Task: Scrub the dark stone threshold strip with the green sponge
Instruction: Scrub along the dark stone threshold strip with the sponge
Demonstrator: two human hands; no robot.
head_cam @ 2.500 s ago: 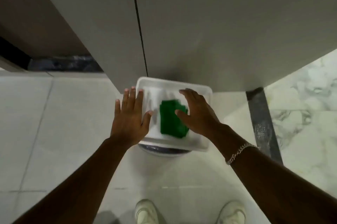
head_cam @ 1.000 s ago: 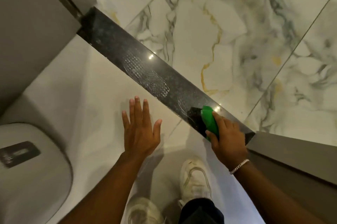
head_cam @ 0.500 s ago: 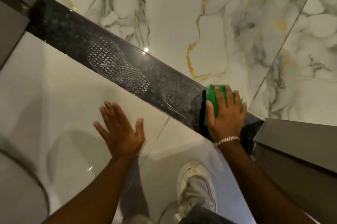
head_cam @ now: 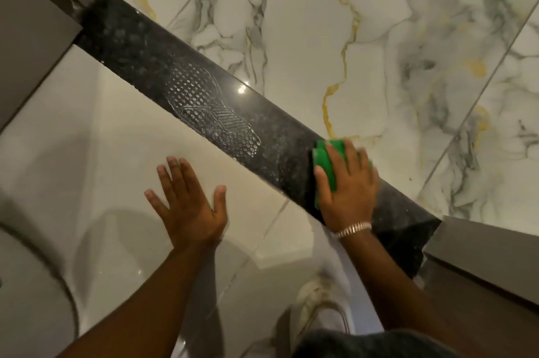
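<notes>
The dark stone threshold strip (head_cam: 151,66) runs diagonally from upper left to lower right across the floor. A whitish shoe print (head_cam: 213,117) marks its middle. My right hand (head_cam: 347,185) lies flat on the green sponge (head_cam: 325,161) and presses it onto the strip's lower right part. Most of the sponge is hidden under the fingers. My left hand (head_cam: 186,203) is spread flat on the cream floor tile just below the strip, holding nothing.
Veined white marble floor (head_cam: 379,37) lies beyond the strip. Grey door frames stand at the strip's ends, upper left (head_cam: 29,22) and lower right (head_cam: 481,255). A white rounded fixture (head_cam: 26,284) sits at lower left. My white shoe (head_cam: 320,308) is below the right hand.
The view went from a white basin holding the sponge to the threshold. My right hand took the sponge, laid it flat on the strip and slid it slightly up-left. The left hand stays planted.
</notes>
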